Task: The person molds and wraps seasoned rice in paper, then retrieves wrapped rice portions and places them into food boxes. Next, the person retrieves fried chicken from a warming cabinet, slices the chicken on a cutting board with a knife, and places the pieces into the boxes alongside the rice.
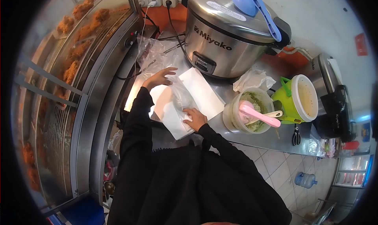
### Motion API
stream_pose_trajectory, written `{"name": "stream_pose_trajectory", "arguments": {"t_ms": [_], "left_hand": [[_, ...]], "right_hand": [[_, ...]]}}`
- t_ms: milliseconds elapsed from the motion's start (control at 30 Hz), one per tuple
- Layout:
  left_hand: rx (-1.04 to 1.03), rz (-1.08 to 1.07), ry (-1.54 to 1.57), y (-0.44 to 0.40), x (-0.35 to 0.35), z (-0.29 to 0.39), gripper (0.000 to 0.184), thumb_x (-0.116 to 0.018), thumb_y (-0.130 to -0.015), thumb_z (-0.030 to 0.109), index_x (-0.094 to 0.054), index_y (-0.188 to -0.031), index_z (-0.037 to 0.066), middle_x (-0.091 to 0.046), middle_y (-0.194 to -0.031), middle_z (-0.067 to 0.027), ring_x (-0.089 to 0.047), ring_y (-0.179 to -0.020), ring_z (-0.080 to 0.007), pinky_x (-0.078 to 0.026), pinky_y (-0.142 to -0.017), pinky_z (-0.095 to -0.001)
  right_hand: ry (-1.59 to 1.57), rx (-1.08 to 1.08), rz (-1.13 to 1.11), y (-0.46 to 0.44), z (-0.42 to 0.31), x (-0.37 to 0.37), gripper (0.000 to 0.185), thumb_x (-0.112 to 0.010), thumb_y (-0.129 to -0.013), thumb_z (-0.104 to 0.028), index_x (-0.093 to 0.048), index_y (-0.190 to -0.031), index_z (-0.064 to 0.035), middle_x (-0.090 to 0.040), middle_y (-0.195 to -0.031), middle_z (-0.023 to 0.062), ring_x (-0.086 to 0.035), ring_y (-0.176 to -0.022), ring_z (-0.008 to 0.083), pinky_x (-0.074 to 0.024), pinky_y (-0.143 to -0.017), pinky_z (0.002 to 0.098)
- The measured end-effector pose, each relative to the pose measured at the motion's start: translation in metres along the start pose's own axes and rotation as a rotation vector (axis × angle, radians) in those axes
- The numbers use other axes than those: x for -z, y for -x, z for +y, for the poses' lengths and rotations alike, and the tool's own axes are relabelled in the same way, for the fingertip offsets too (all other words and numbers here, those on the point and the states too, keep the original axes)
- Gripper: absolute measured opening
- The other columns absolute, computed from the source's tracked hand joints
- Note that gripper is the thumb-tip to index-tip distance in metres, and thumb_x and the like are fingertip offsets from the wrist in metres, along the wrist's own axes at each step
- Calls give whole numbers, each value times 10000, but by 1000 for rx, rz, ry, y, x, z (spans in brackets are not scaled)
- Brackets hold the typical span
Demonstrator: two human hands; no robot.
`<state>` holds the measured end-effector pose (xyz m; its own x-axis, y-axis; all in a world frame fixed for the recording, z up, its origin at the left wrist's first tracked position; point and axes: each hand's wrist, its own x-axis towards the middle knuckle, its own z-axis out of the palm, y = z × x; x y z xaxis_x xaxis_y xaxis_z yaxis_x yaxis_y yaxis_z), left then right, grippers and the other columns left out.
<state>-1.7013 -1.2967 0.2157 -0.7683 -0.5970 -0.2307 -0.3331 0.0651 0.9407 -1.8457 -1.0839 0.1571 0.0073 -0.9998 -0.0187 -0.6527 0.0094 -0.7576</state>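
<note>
White paper sheets (165, 115) lie on the steel counter, with a sheet of clear plastic (180, 94) over part of them. My left hand (160, 78) is at the upper left edge of the paper, fingers apart, beside the plastic. Lower down, my right hand (195, 118) rests on the paper and the plastic's lower end, its fingers bent; whether it pinches anything is too small to tell. A stack of white paper (201, 93) lies just right of the plastic. More crumpled clear plastic (157, 54) is above my left hand.
A large steel rice cooker (224, 44) carries a blue ladle (267, 18). To the right are a tub of green paste (232, 115) with a pink spoon (260, 114), a green-and-white bucket (289, 99) and scissors (296, 135). A glass display case (84, 95) with fried food stands left.
</note>
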Motion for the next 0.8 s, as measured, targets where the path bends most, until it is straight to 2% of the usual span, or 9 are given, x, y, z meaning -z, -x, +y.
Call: {"name": "stream_pose_trajectory", "arguments": {"t_ms": [67, 200, 300, 367, 400, 500, 600, 633, 800], "left_hand": [[53, -25, 149, 2, 3, -8, 665, -567, -597, -61, -364, -1181, 183, -408, -1146, -153, -484, -903, -213, -440, -719, -288], [-73, -33, -302, -9, -10, -48, 653, -591, -567, -14, -381, -1166, 137, -402, -1152, -114, -444, -998, -223, -406, -789, -316], [67, 68, -305, -2, -28, -21, 606, -543, -572, -56, -406, -1135, 122, -416, -1121, -119, -431, -1015, -246, -415, -779, -319], [-184, 398, -871, -7, -32, -25, 525, -452, -585, -115, -456, -1067, 94, -450, -1021, -145, -456, -929, -302, -406, -787, -343], [-188, 396, -872, -4, -37, -11, 525, -452, -585, -115, -456, -1067, 94, -450, -1021, -145, -456, -929, -302, -406, -787, -343], [-588, 225, -713, 3, -58, 31, 464, -399, -572, -120, -517, -975, 78, -462, -984, -133, -472, -868, -313, -385, -785, -336], [-262, -279, -692, 0, -68, 23, 392, -442, -643, -24, -489, -1014, 91, -464, -964, -123, -450, -921, -269, -378, -794, -334], [-321, -283, -765, -15, -66, -8, 488, -455, -592, -96, -479, -1035, 106, -465, -971, -102, -477, -907, -276, -394, -772, -324], [-340, -329, -832, -36, -51, -42, 488, -510, -608, -47, -474, -1058, 137, -435, -1019, -103, -473, -924, -275, -393, -790, -316]], "right_hand": [[47, -2, -24, 0, 0, -1, 392, -630, -617, -222, -501, -985, -191, -462, -841, 52, -491, -822, 212, -408, -684, 329], [186, 22, -89, -2, 5, -5, 412, -607, -641, -267, -490, -1035, -253, -439, -892, 48, -475, -864, 210, -407, -705, 359], [182, 28, -115, -6, 7, -5, 425, -610, -635, -275, -487, -1042, -264, -439, -908, 41, -473, -874, 211, -406, -710, 366], [187, 27, -119, -7, 7, -4, 430, -616, -629, -273, -488, -1039, -261, -440, -912, 38, -473, -877, 213, -406, -711, 365], [203, -2, -147, -8, 5, -4, 434, -618, -624, -273, -488, -1039, -263, -440, -920, 36, -474, -882, 214, -405, -715, 364], [224, -42, -176, -9, -2, 0, 427, -608, -634, -259, -484, -1042, -268, -441, -928, 38, -478, -888, 218, -405, -721, 369], [234, -39, -152, -9, 0, -4, 363, -565, -674, -220, -496, -1029, -252, -456, -905, 59, -495, -852, 231, -412, -718, 360], [237, -24, -118, -10, 2, -6, 315, -533, -702, -196, -513, -1014, -231, -469, -880, 75, -508, -815, 241, -418, -714, 347], [181, -131, -100, -20, 4, -8, 227, -503, -723, -162, -570, -920, -251, -499, -897, 61, -520, -791, 226, -423, -691, 346]]}}
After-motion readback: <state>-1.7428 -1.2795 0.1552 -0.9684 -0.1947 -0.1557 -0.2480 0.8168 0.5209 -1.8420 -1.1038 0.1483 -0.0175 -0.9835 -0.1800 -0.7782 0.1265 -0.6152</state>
